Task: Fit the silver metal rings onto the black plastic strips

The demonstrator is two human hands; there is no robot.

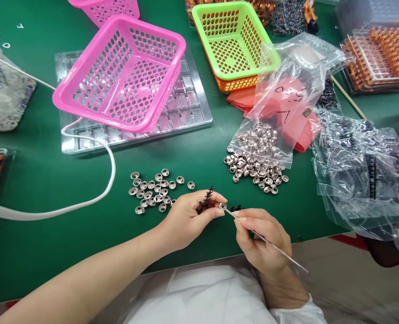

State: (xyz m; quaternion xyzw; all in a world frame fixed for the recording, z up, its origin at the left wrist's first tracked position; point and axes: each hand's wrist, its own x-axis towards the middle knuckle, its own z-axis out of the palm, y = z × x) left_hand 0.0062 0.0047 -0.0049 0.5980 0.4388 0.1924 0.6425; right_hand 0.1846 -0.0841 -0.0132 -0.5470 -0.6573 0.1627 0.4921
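Note:
Between the thumb and fingers of my left hand is a small round metal cap. A strip of small black spiky parts also sticks up from that hand. My right hand grips a thin metal rod like a pen, its tip touching the metal cap. Some black bits lie just behind my right fingers. To the left of my left hand is a loose group of metal caps on the green table. A larger pile of caps spills from a clear plastic bag.
A pink basket rests on a metal tray at back left. A green basket stands behind the caps. Plastic bags of black parts lie at right. A white cord curves across the left side.

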